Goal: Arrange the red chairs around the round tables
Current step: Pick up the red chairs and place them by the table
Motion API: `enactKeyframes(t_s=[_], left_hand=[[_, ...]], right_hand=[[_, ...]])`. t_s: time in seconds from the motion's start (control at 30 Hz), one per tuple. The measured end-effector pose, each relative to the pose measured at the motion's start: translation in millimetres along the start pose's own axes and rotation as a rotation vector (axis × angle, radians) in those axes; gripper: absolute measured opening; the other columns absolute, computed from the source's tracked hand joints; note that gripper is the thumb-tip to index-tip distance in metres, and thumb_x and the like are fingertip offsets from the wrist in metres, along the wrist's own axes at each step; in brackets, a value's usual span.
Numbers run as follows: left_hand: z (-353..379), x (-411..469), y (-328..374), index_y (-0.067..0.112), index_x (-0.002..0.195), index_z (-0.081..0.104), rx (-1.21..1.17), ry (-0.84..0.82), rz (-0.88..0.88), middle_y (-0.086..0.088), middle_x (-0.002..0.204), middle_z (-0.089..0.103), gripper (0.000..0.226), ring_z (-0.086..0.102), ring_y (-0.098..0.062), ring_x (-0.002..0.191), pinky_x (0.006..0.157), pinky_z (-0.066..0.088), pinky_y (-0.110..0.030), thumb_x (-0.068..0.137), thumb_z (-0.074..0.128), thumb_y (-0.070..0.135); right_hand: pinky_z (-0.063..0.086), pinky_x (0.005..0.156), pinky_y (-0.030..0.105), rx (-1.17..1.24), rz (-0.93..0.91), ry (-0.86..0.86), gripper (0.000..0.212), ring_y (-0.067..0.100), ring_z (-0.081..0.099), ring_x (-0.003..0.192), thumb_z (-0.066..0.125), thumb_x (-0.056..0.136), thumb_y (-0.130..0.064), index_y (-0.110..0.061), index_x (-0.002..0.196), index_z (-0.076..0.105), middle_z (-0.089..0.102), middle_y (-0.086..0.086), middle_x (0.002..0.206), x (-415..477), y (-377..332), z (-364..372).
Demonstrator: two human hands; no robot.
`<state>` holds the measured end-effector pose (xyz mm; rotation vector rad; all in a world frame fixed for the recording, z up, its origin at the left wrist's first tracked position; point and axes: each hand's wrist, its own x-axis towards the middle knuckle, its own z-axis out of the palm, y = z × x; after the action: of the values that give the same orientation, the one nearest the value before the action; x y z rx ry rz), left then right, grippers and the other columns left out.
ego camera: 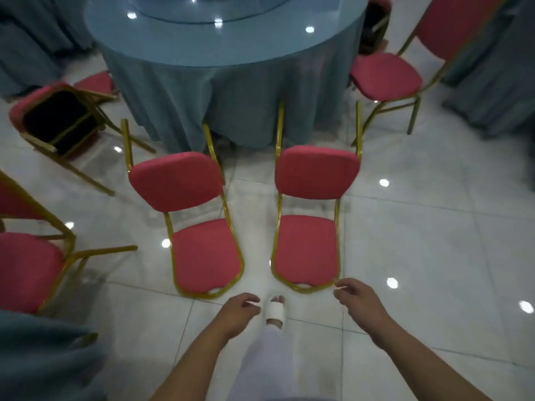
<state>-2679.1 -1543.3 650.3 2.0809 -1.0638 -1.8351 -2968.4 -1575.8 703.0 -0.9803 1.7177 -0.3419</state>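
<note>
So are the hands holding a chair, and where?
Nothing is held: the left hand and right hand hover empty, fingers loosely curled, near the two red chairs.

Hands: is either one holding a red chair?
No, left hand and right hand are loosely curled and empty, near two red gold-framed chairs.

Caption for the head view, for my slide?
Empty left hand and right hand near left red chair and right red chair, backrests toward the round table.

Top edge: cuts off the far part of the round tabletop (231, 50) and the backrest top of the far-right red chair (385, 75). Left edge: cuts off the near-left red chair (26, 270). The tablecloth (231, 105) partly hides the far-left chair seat (94, 82).
</note>
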Motion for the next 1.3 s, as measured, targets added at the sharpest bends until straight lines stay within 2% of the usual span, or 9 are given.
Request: enactKeyframes(t_s=[0.3,0.43,0.57,0.63,0.73,0.87,0.97,1.1,1.3], left_hand=[[9,194,6,0.013,0.099,0.068,-0.05,0.003,-0.343,-0.005,0.086,0.064,0.011,0.058,-0.019,0.073,0.063,0.042,-0.025,0.089,0.064,0.013],[47,305,-24,0.017,0.112,0.067,-0.078,-0.033,-0.371,-0.003,0.092,0.064,0.024,0.058,-0.017,0.08,0.072,0.044,-0.027,0.088,0.068,0.017],[87,440,-77,0.021,0.126,0.058,-0.139,0.036,-0.404,-0.017,0.122,0.06,0.047,0.058,-0.016,0.084,0.068,0.042,-0.025,0.084,0.078,0.026],[101,505,-101,0.024,0.138,0.049,-0.17,0.098,-0.432,-0.012,0.134,0.054,0.064,0.06,-0.016,0.094,0.074,0.045,-0.025,0.082,0.079,0.034],[120,584,-130,0.023,0.152,0.031,-0.241,0.201,-0.459,-0.015,0.148,0.045,0.087,0.052,-0.03,0.126,0.105,0.042,-0.04,0.081,0.078,0.044],[135,665,-165,0.023,0.15,0.036,-0.351,0.198,-0.482,-0.011,0.142,0.051,0.081,0.05,-0.029,0.126,0.106,0.04,-0.045,0.083,0.071,0.054],[143,699,-174,0.023,0.14,0.048,-0.435,0.129,-0.451,0.002,0.132,0.06,0.063,0.056,-0.019,0.117,0.094,0.044,-0.039,0.088,0.065,0.054],[139,698,-162,0.023,0.134,0.051,-0.45,0.151,-0.48,0.005,0.115,0.064,0.056,0.059,-0.018,0.107,0.093,0.048,-0.039,0.089,0.063,0.054],[123,568,-100,0.022,0.13,0.055,-0.311,0.176,-0.519,-0.001,0.118,0.065,0.052,0.06,-0.024,0.108,0.085,0.052,-0.041,0.092,0.056,0.057]], right_hand=[[0.039,0.068,0.031,-0.083,0.506,0.015,0.022,0.027,0.051,0.079,0.064,0.092,-0.016,0.005,0.099,0.063,0.055,0.014,0.082,189,66,-12],[0.046,0.069,0.034,0.016,0.593,0.051,0.032,0.025,0.059,0.082,0.074,0.087,-0.026,-0.008,0.111,0.064,0.062,0.005,0.088,300,128,12],[0.043,0.056,0.026,-0.053,0.576,0.012,0.064,0.017,0.06,0.073,0.075,0.087,-0.028,-0.011,0.141,0.044,0.065,0.005,0.101,434,203,47],[0.049,0.064,0.027,-0.051,0.583,0.039,0.078,0.024,0.063,0.09,0.075,0.087,-0.03,-0.01,0.15,0.033,0.057,0.013,0.129,496,243,64],[0.05,0.088,0.04,0.001,0.624,0.128,0.094,0.035,0.054,0.122,0.076,0.084,-0.038,-0.01,0.155,0.021,0.046,0.018,0.145,569,294,82],[0.042,0.086,0.042,0.131,0.702,0.135,0.094,0.032,0.051,0.12,0.075,0.083,-0.045,-0.014,0.154,0.023,0.045,0.011,0.147,642,346,95],[0.045,0.079,0.036,0.257,0.719,0.077,0.083,0.021,0.056,0.096,0.079,0.078,-0.046,-0.014,0.143,0.039,0.056,0.004,0.129,672,372,99],[0.047,0.093,0.041,0.315,0.769,-0.066,0.066,0.021,0.058,0.103,0.082,0.073,-0.044,-0.017,0.124,0.05,0.06,-0.001,0.12,669,375,80],[0.047,0.077,0.042,0.286,0.833,-0.044,0.057,0.023,0.059,0.098,0.084,0.073,-0.038,-0.021,0.115,0.051,0.06,-0.001,0.11,563,299,19]])
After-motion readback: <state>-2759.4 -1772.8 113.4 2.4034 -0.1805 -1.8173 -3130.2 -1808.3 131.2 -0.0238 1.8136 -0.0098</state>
